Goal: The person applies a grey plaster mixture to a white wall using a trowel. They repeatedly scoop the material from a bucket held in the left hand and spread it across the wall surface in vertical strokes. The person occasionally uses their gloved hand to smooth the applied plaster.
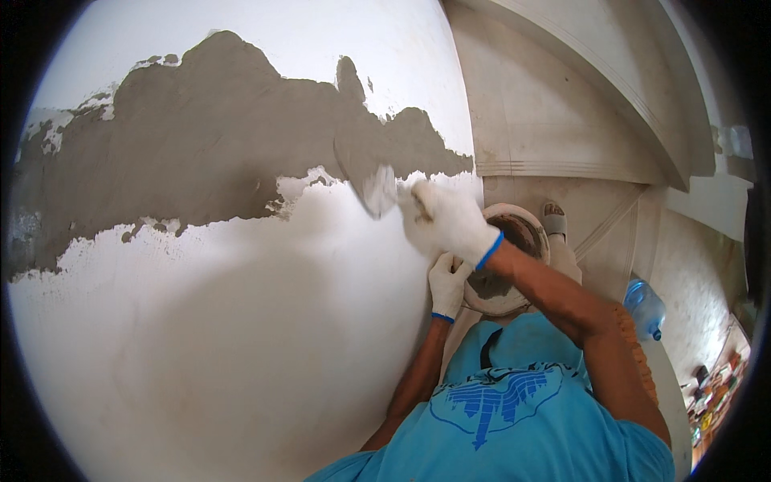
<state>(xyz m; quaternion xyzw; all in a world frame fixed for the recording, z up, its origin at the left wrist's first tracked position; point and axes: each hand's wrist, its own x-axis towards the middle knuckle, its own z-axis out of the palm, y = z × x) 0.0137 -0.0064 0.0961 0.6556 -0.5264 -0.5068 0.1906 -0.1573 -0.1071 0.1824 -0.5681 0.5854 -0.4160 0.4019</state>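
A patch of wet grey mortar [209,136] with a ragged edge spreads across the white wall [241,337]. My right hand [451,218], in a white knit glove with a blue cuff, is closed around the handle of a trowel. The trowel's blade [377,191] lies against the lower right part of the mortar, smeared with grey and slightly blurred. Lower down, my left hand [447,285], gloved alike, is beside the rim of a round bucket [502,305]. Its fingers are curled; what they hold, if anything, is hidden. Grey mortar shows inside the bucket, partly covered by my right forearm.
My sandalled foot [554,221] stands just right of the bucket. A clear blue water jug [644,308] lies farther right, near a brick-coloured edge [634,353]. Beige stepped moulding [570,169] runs along the right side. Several small colourful items [719,398] lie at the lower right.
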